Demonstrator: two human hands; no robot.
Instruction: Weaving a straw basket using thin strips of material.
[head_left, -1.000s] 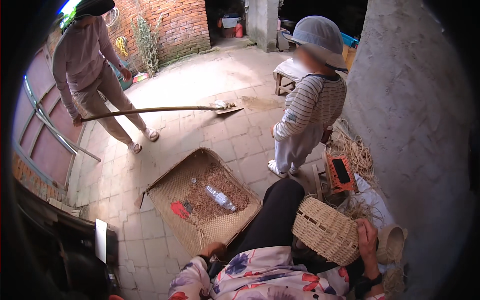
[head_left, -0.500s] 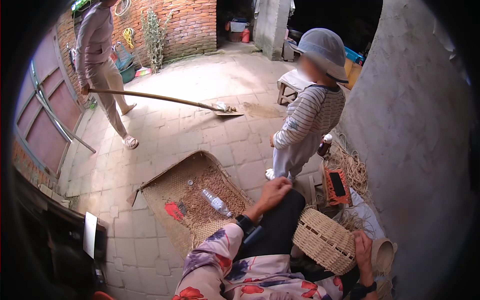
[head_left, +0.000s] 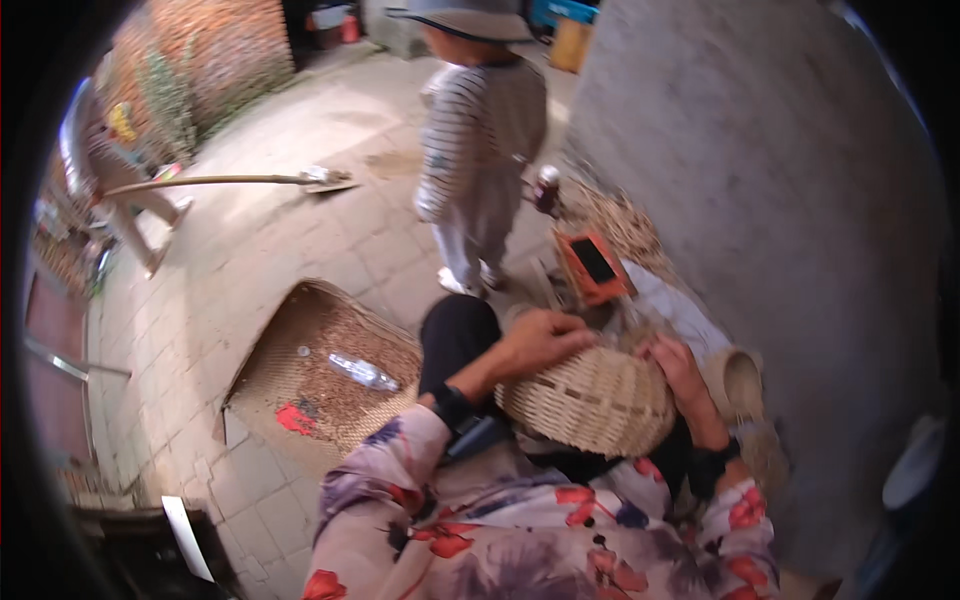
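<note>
A pale woven straw basket (head_left: 590, 400) lies tilted over my lap. My left hand (head_left: 548, 343) is at its far left edge, fingers curled over the rim. Around the right side of the basket my right hand (head_left: 677, 372) is closed, its thumb and fingers at the far edge. Motion blur softens the fingertips, and the basket's inside is hidden. Just beyond the basket stands an orange-framed object with a black panel (head_left: 592, 262).
To the left, a shallow woven tray (head_left: 262, 362) holds brown bits, a clear plastic bottle (head_left: 362, 371) and a red scrap. A child in stripes (head_left: 480, 150) stands ahead. Far left, another person (head_left: 120, 185) holds a long-handled shovel (head_left: 220, 182). A grey wall (head_left: 760, 190) rises at right.
My left hand has left my knee and come onto the basket. The basket has turned in my hands. My view has swung right, and the child now stands more upright and faces away.
</note>
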